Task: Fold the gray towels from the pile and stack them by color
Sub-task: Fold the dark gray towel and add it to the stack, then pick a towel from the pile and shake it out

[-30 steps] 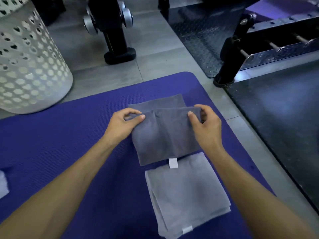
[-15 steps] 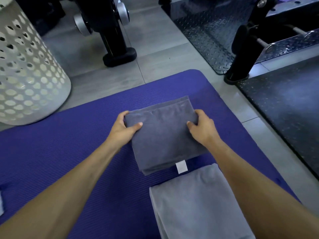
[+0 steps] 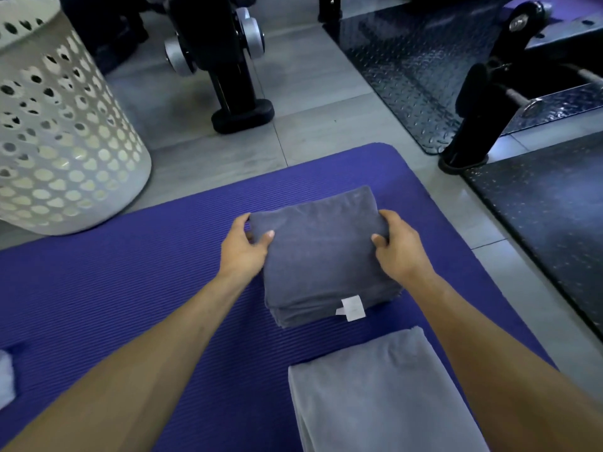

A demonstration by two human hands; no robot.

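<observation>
A folded dark gray towel lies on the purple mat, several layers thick, with a white tag at its near edge. My left hand grips its far left corner, thumb on top. My right hand grips its far right corner the same way. A stack of folded light gray towels sits on the mat just in front of it, near the bottom edge of the view.
A white perforated laundry basket stands at the left on the tiled floor. Black gym equipment stands behind the mat, and black metal plates lie to the right. A bit of pale cloth shows at the far left edge.
The towel's upper half has been folded down onto itself, making a thicker packet. Both hands moved with it and now grip its far corners on the mat.
</observation>
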